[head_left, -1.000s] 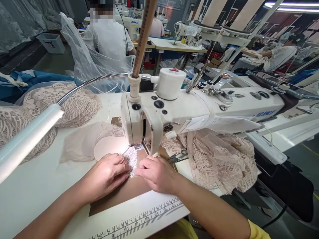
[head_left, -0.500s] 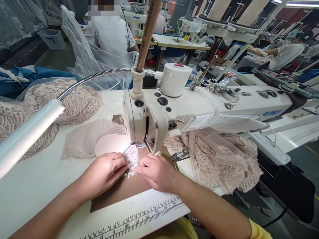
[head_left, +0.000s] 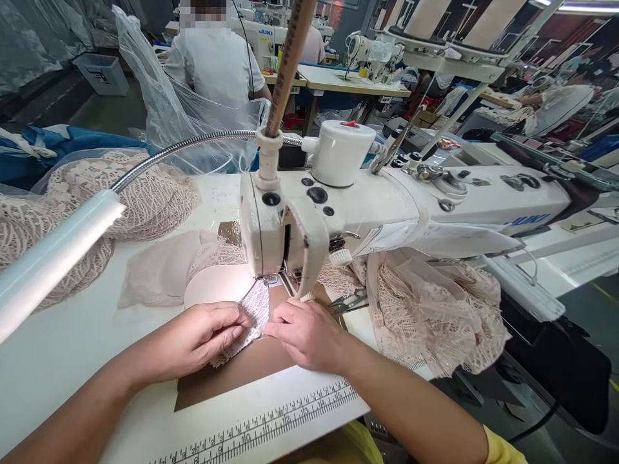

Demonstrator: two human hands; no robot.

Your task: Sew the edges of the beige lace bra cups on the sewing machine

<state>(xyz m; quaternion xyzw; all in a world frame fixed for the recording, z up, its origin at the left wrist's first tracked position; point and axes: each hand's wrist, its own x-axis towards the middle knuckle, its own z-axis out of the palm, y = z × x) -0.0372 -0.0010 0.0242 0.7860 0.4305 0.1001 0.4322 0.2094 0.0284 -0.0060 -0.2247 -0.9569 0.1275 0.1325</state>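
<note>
Head feed, clock dial centred on the lace strip [head_left: 257,310] with 12 at the top: its upper end runs out of sight beneath the head of the sewing machine [head_left: 333,206], and I cannot see the needle. The left hand [head_left: 213,335] covers much of its lower part; a scalloped edge shows past the thumb at 7. The lamp tube [head_left: 53,261] is cut off at 9; the head of the worker in white [head_left: 217,74], towards 11, is pixelated. Surface: white bench [head_left: 145,419], a printed ruler scale [head_left: 271,428] at 6, a brown sheet [head_left: 227,386] under the work. Lace pile [head_left: 126,200] at 10, lace bundle [head_left: 435,316] and scissors [head_left: 352,301] at 3. Room behind: more sewing stations, a grey bin [head_left: 101,75] at 11. The strip lies on the brown sheet, long axis roughly 1 to 7, upper end pointing into the machine. I read the left hand as closed on it, thumb and fingers nearly together. The right hand [head_left: 304,332] is curled, fingertips at its 3 o'clock edge; I cannot tell whether it grips.
</note>
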